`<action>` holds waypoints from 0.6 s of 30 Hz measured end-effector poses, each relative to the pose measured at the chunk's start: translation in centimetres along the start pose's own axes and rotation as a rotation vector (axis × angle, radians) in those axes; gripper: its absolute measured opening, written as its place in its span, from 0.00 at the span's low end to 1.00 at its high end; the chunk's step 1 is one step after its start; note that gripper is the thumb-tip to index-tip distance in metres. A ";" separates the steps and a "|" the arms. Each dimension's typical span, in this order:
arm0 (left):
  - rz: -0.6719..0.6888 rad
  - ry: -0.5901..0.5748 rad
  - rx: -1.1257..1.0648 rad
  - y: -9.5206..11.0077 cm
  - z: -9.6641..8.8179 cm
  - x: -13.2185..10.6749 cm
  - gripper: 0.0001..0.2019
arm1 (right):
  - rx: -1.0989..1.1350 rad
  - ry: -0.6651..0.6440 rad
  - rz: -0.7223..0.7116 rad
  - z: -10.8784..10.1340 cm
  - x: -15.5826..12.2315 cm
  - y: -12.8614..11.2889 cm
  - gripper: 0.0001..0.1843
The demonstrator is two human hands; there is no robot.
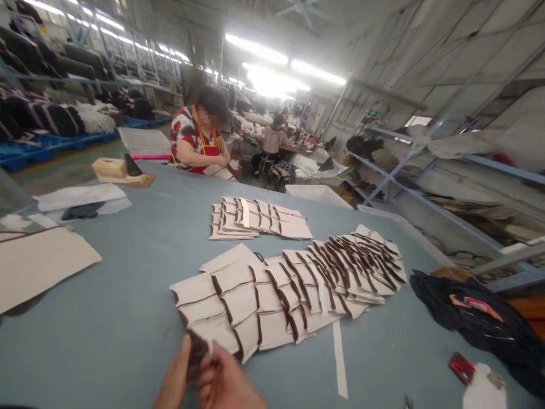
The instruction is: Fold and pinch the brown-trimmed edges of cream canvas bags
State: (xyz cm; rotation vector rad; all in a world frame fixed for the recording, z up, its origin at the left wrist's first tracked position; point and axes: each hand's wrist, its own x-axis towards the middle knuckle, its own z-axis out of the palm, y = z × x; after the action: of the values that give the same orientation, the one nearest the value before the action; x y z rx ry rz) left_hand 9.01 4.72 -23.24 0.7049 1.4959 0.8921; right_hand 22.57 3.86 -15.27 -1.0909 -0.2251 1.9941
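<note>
We can read nothing here: the green sign (372, 113) far off, the red packet (461, 368) and the label (476, 307) on black cloth are too blurred.

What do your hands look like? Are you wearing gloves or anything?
The left hand and the right hand are bare, with no gloves. No ring or watch shows. Only the hands come into view at the bottom edge, so no sleeves can be seen.

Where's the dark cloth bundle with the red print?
In the head view, the dark cloth bundle lies on the right edge of the blue-grey table, right of the fanned canvas pieces, beside a crumpled white cloth.
</note>
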 end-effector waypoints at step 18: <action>-0.143 0.008 0.304 -2.5 6.0 4.0 0.20 | 0.296 -0.013 -0.217 -6.5 2.0 -4.3 0.09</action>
State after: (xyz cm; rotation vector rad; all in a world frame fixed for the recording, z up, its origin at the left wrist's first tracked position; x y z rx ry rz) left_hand 14.62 7.54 -27.54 0.8022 1.6855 0.5648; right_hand 29.46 6.63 -18.26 -0.8284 -0.0492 1.7739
